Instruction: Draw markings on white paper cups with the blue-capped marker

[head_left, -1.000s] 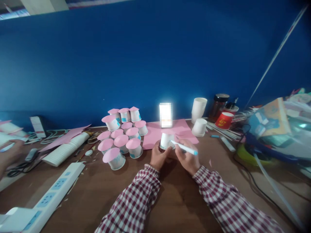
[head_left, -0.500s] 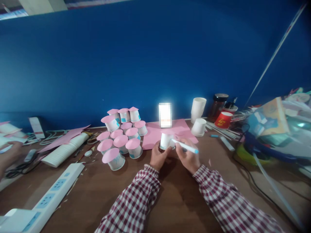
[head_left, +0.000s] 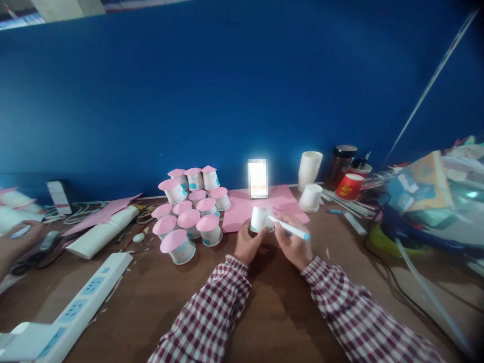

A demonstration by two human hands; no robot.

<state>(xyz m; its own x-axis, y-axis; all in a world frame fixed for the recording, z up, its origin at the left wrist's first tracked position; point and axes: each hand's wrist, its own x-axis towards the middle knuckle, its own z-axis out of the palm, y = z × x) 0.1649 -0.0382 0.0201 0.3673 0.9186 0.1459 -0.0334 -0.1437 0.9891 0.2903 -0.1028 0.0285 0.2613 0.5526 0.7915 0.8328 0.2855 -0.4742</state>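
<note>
My left hand (head_left: pixel 247 243) grips a white paper cup (head_left: pixel 259 218) from its left side, the cup standing upside down. A white marker pen with a light blue end (head_left: pixel 293 229) is pinched in my right hand (head_left: pixel 295 244), its tip against or very close to the cup's right side. Behind the cup lies a sheet of pink paper (head_left: pixel 236 214). To the left stand several upturned paper cups topped with pink paper cones (head_left: pixel 189 218), with blue marks on their sides. Another plain upturned cup (head_left: pixel 310 197) is right of the pink sheet.
A white power strip (head_left: pixel 85 302) and a long stack of paper cups (head_left: pixel 104 233) lie on the left. Another person's hand (head_left: pixel 24 242) is at the far left. On the right are a red cup (head_left: pixel 350 186), a marker cap (head_left: pixel 335 212) and a cluttered yellow-green container (head_left: pixel 389 242).
My hands, the cup and the pen keep nearly the same pose; the whole view has shifted very slightly. At the far left, the other person's hand has moved a little to the right.
</note>
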